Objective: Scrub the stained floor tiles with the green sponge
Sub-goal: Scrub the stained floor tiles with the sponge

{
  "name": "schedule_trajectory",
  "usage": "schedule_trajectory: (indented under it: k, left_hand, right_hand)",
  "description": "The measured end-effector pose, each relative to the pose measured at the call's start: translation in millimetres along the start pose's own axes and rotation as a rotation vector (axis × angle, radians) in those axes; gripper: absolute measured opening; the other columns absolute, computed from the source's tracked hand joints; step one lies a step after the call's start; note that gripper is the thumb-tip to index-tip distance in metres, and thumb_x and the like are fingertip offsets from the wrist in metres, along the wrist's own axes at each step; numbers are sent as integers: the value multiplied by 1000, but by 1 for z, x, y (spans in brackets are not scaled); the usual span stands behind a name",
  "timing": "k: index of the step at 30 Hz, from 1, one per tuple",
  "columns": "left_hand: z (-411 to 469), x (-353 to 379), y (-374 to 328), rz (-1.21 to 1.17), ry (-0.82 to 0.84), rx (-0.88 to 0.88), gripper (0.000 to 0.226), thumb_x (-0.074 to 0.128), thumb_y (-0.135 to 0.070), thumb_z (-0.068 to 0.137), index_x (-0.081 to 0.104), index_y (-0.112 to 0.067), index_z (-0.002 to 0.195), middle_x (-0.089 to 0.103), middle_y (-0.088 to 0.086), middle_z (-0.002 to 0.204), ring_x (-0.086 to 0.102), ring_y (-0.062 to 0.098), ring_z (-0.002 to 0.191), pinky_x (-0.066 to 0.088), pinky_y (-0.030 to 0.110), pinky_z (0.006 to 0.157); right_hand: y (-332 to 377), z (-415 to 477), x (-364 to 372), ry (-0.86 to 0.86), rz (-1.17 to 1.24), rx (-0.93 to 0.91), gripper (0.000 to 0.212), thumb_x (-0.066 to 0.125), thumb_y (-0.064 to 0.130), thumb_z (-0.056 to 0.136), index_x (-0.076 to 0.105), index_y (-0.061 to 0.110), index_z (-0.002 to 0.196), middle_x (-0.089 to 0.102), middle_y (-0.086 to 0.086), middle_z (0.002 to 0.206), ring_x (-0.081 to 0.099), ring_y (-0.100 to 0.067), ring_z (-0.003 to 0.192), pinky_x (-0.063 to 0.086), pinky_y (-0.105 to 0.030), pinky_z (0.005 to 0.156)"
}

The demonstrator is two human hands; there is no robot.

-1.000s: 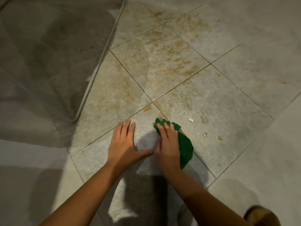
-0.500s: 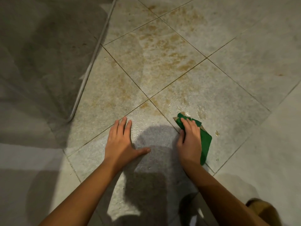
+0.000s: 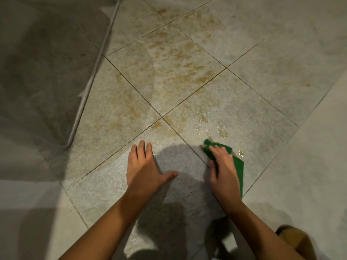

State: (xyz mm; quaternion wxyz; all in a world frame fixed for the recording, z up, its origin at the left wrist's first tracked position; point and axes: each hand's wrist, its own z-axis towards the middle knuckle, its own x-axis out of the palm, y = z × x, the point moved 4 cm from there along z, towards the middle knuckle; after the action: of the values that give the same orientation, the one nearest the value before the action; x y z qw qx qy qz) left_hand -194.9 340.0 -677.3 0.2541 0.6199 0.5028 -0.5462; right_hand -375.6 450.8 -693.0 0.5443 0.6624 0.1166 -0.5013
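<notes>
A flat green sponge (image 3: 238,166) lies on the grey floor tiles (image 3: 234,102), pressed down under my right hand (image 3: 223,167), whose fingers curl over its far edge. Wet shiny patches sit on the tile just beyond the sponge. Brown stains (image 3: 180,59) spread over the tiles farther ahead and to the left. My left hand (image 3: 144,166) rests flat on the nearer tile, fingers together and thumb out, holding nothing.
A translucent panel with a metal rim (image 3: 90,79) runs diagonally along the left. A tan shoe (image 3: 294,239) shows at the bottom right. Plain pale flooring lies at the right and the lower left.
My right hand slid the sponge to the right, off the grout line and onto the wet tile. My left hand stayed planted in place.
</notes>
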Motion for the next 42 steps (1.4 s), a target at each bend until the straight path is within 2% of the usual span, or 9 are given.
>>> schedule_trajectory:
  k: [3, 6, 14, 24, 27, 29, 33, 36, 42]
  left_hand:
    - [-1, 1, 1, 15, -5, 8, 125, 47, -87, 58, 21, -4, 148, 19, 16, 155, 15, 33, 143, 11, 39, 117]
    - [0, 4, 3, 60, -23, 14, 128, 33, -91, 53, 35, 1, 141, 34, 21, 148, 30, 37, 137, 23, 44, 114]
    - [0, 7, 6, 55, -28, 2, 129, 37, -91, 52, 31, -2, 144, 30, 18, 150, 25, 35, 139, 22, 42, 115]
    - [0, 3, 5, 27, -2, 1, 131, 33, -92, 50, 19, -6, 149, 18, 14, 156, 14, 31, 144, 14, 39, 117]
    - [-1, 1, 4, 32, -4, -5, 129, 32, -90, 52, 17, -7, 149, 15, 13, 156, 12, 30, 144, 12, 38, 117]
    - [-1, 1, 3, 49, -1, -20, 129, 31, -91, 52, 21, -6, 148, 19, 14, 155, 16, 31, 143, 14, 39, 117]
    - [-4, 0, 3, 22, -65, -37, 120, 45, -89, 57, 39, -2, 140, 39, 20, 145, 36, 35, 133, 33, 47, 110]
    - [-4, -10, 11, -39, -94, -75, 112, 58, -78, 64, 30, -5, 144, 30, 16, 149, 26, 33, 137, 25, 45, 114]
    - [9, -28, 57, 68, 25, -261, 122, 40, -90, 61, 8, -11, 149, 9, 11, 156, 8, 31, 143, 11, 43, 118]
  right_hand:
    - [-18, 9, -4, -193, -1, 198, 39, 41, 10, 94, 46, 7, 132, 45, -11, 138, 30, -22, 134, 13, -38, 114]
    - [-3, 24, 9, -347, -38, 369, 38, 47, -1, 91, 48, 2, 129, 47, -21, 133, 36, -33, 128, 27, -49, 108]
    - [19, 12, 17, 48, 62, 26, 41, 42, 16, 94, 44, 18, 135, 41, -2, 142, 22, -15, 136, 16, -39, 112]
    - [-21, 39, -4, -279, 46, 378, 41, 44, 5, 93, 44, 8, 134, 41, -13, 140, 29, -26, 133, 20, -42, 111]
    - [-1, 58, 15, -218, 33, 327, 40, 42, 6, 94, 42, 6, 134, 40, -15, 141, 25, -28, 135, 18, -41, 112]
    - [18, 60, 28, -135, 11, 161, 38, 43, 5, 93, 46, 4, 131, 45, -17, 137, 30, -32, 133, 21, -46, 112]
    - [38, 44, 36, 114, 40, -39, 42, 43, 6, 94, 43, 11, 136, 40, -9, 142, 21, -21, 138, 10, -36, 114]
    - [26, 32, 22, 153, 74, -76, 42, 45, 10, 95, 43, 15, 136, 40, -5, 143, 18, -12, 135, 10, -35, 113]
    - [1, 47, 8, 77, -8, 61, 39, 37, 14, 99, 38, 10, 138, 35, -8, 145, 19, -17, 138, 0, -31, 114]
